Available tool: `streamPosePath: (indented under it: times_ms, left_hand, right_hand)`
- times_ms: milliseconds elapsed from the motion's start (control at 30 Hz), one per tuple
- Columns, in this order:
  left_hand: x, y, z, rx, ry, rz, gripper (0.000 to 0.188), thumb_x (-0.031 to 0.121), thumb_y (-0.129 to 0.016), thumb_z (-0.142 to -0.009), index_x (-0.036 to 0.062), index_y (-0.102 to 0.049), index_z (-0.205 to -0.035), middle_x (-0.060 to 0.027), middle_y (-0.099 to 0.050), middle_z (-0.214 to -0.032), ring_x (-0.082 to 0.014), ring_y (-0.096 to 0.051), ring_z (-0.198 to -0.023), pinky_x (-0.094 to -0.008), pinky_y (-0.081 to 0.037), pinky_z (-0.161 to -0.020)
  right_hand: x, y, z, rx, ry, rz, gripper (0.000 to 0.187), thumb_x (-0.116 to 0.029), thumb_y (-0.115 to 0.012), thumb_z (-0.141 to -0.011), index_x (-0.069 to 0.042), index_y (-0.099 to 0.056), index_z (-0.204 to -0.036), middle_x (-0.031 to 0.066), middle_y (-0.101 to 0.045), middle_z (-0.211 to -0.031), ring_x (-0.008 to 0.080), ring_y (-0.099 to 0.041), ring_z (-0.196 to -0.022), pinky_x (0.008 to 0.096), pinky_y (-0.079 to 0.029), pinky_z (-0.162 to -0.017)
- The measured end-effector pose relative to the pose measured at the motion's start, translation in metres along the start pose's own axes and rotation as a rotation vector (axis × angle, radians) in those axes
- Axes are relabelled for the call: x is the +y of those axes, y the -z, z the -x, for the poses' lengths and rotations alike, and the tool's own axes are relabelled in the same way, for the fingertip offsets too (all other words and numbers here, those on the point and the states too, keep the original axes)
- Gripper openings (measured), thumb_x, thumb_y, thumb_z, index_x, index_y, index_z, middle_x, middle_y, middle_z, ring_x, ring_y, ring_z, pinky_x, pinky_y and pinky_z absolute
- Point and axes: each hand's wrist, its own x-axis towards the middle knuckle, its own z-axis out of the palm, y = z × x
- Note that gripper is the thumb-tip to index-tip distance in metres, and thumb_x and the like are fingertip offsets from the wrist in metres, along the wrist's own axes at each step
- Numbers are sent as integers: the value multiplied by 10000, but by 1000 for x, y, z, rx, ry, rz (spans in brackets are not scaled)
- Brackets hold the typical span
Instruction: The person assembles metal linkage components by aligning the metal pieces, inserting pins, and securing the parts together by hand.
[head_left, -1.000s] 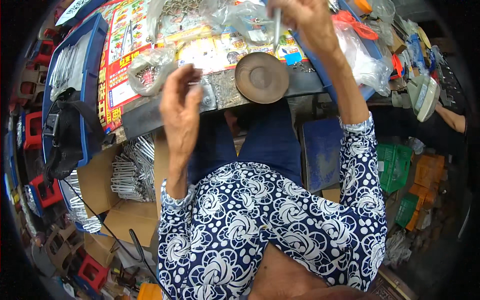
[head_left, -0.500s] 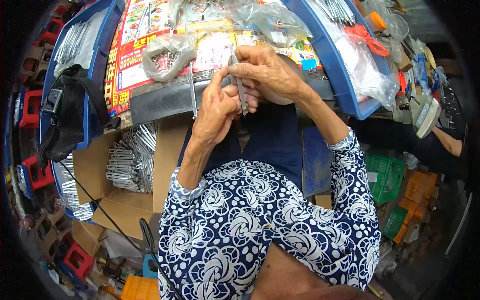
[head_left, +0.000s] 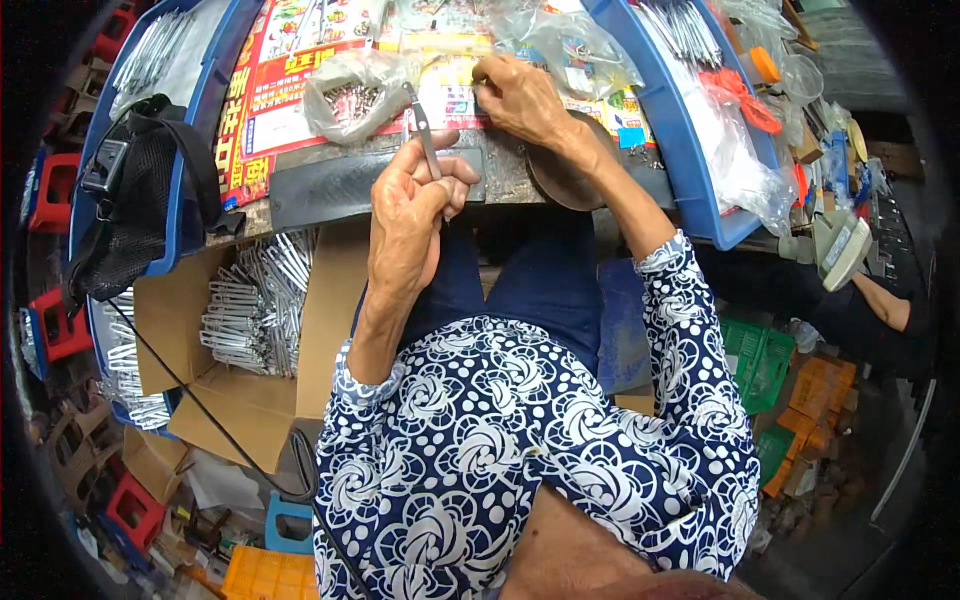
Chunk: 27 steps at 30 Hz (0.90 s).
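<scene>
My left hand (head_left: 408, 215) is closed around a slim metal strip (head_left: 424, 135) with small holes, which stands up past the fingertips. A second thin metal piece shows beside it, partly hidden by the fingers. Farther right, my right hand (head_left: 530, 100) is over the printed paper (head_left: 275, 95) on the worktable, its fingers bent and drawn together. Whatever those fingertips hold, if anything, is too small to make out. A clear plastic bag of small metal parts (head_left: 352, 102) lies just beyond the left hand.
Blue trays (head_left: 205, 85) (head_left: 700, 170) with metal strips flank the worktable. A black mesh bag (head_left: 125, 210) hangs over the left one. Below stands a cardboard box (head_left: 255, 415) full of metal pieces. At far right, another person's arm (head_left: 882, 302) shows beside green and orange crates (head_left: 755, 365).
My hands have parted. The right hand has let go of the metal strip and moved up over the paper. The left hand has shifted slightly left, with the strip now tilted the other way.
</scene>
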Motion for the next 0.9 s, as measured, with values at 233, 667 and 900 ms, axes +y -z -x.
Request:
streamPosePath:
  times_ms: [233,667,900]
  left_hand:
    - [-2,5,-4,-3,-3,5,375,-60,-396,-703,-77,-395,-1077,-95,-539,-772,-65,-423,-586,-172,-325,-527]
    - [1,-1,-81,50,-76,-316,186,31,-468,-710,-67,-526,-856,-55,-535,-611,-49,-392,-435,-174,-277,-363]
    - [-14,-9,-103,33,106,-335,95,49,-501,-721,-28,-555,-729,-26,-500,-548,-56,-405,-413,-175,-308,-351]
  right_hand:
    - [-7,-4,1,-26,-5,174,104,-120,-525,-730,-57,-517,-812,131,-555,-793,335,-557,-680,406,-453,-578]
    - [13,10,11,10,2,-88,96,-65,-509,-721,15,-495,-772,211,-543,-698,364,-556,-679,394,-444,-586]
    - [11,15,16,134,65,-184,137,-101,-518,-740,11,-488,-812,187,-549,-686,326,-560,-607,381,-442,-541]
